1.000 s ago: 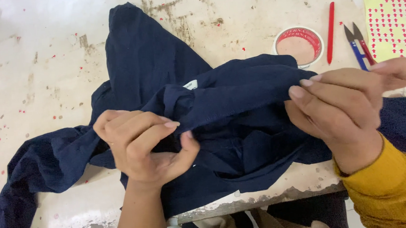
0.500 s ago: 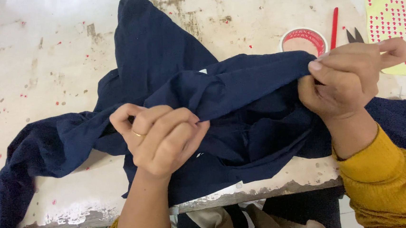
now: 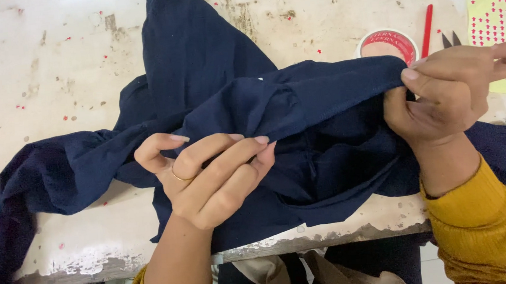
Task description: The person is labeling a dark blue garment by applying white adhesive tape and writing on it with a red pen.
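Note:
A dark navy garment [image 3: 212,73] lies bunched on a worn white table [image 3: 40,74], one part draping over the near edge at the left. My left hand [image 3: 208,175], with a ring on one finger, pinches a fold of the cloth near the middle. My right hand [image 3: 445,93], in a mustard-yellow sleeve, grips the garment's edge at the right and holds it lifted, so the cloth is stretched between both hands.
A round red-and-white lid or tape roll [image 3: 387,45], a red pen [image 3: 427,23] and small snips [image 3: 451,40] lie at the far right. A yellow sheet with red dot stickers [image 3: 499,18] sits beside them. Red specks dot the table. The chipped table edge [image 3: 95,268] runs near me.
Both hands have shifted to the right along the garment. The cloth between them is pulled tighter, and my left fingers have spread over the fold.

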